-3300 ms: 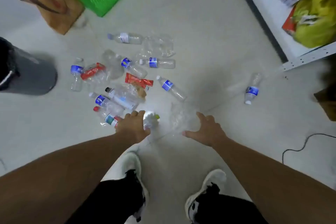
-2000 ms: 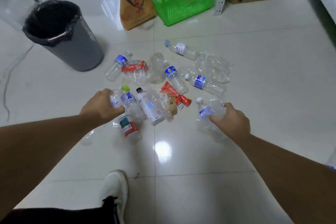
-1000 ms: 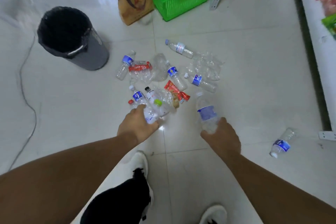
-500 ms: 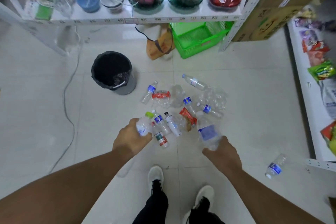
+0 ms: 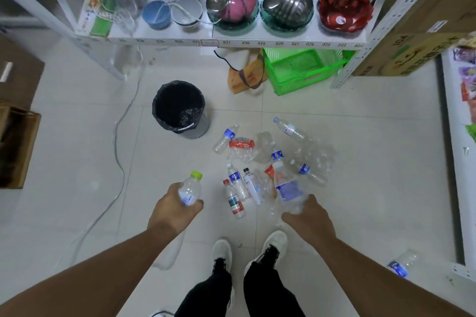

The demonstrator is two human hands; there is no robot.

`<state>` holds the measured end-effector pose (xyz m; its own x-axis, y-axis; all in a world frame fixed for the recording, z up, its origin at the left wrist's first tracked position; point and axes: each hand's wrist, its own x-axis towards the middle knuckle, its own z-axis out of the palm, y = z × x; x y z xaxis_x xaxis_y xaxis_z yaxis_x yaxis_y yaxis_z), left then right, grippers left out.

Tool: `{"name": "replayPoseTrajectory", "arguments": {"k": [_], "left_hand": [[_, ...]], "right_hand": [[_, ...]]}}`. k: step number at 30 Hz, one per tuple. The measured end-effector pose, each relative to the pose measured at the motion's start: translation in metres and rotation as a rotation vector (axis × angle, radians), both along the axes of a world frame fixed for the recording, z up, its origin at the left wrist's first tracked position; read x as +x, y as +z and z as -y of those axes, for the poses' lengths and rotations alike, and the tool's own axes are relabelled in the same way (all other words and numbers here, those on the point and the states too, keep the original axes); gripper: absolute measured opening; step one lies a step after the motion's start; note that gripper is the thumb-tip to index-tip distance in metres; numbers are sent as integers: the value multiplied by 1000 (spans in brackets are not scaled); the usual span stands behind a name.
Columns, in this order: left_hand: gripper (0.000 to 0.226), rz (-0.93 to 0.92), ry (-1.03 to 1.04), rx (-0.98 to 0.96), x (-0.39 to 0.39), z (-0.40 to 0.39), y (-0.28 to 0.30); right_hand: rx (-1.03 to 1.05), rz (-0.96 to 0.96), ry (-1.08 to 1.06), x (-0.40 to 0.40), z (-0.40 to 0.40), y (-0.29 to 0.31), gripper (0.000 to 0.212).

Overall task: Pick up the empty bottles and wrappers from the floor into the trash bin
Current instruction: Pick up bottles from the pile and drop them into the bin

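My left hand [image 5: 173,210] grips a clear bottle with a green cap [image 5: 191,188], held above the floor. My right hand [image 5: 307,216] grips a clear bottle with a blue label [image 5: 287,188]. Between and beyond my hands lies a pile of empty bottles [image 5: 238,189] and a red wrapper [image 5: 269,170] on the white tiles. The grey trash bin [image 5: 180,108] with a black liner stands open beyond my left hand. One more bottle [image 5: 401,264] lies apart at the lower right.
A white shelf [image 5: 231,40] with bowls runs across the back. A green basket [image 5: 301,69] and a brown bag [image 5: 246,76] sit beneath it. A cable [image 5: 121,136] trails over the floor on the left. A cardboard box [image 5: 15,144] stands at the left edge.
I have stood up from the pile with a bottle in each hand. The view has pulled back, and the shelf and the whole bin now show.
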<state>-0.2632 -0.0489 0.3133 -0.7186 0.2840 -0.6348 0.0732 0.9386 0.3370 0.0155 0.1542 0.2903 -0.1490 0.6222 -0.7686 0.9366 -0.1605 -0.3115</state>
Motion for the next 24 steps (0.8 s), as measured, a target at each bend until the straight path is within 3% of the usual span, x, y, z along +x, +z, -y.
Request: {"name": "replayPoseTrajectory", "arguments": {"k": [6,13,16,21,24], "left_hand": [[71,26,64,47,-23,-29,32],[84,49,72,99,-109,-56,49],[87,116,111,136,-165,-62,36],[83,290,165,124,-285,-85,-19],[87,410,251,63,-344,-103,-51]], "right_hand": [[-44,-38,60,-44,-25,29,74],[-42,-130,124,-156,-33,55,85],[-43,-175,104,-218,-32,52,79],[-112,-207,-111,-333,-26,4,86],[-176,-205,-180,-401,-26,-30,51]]}}
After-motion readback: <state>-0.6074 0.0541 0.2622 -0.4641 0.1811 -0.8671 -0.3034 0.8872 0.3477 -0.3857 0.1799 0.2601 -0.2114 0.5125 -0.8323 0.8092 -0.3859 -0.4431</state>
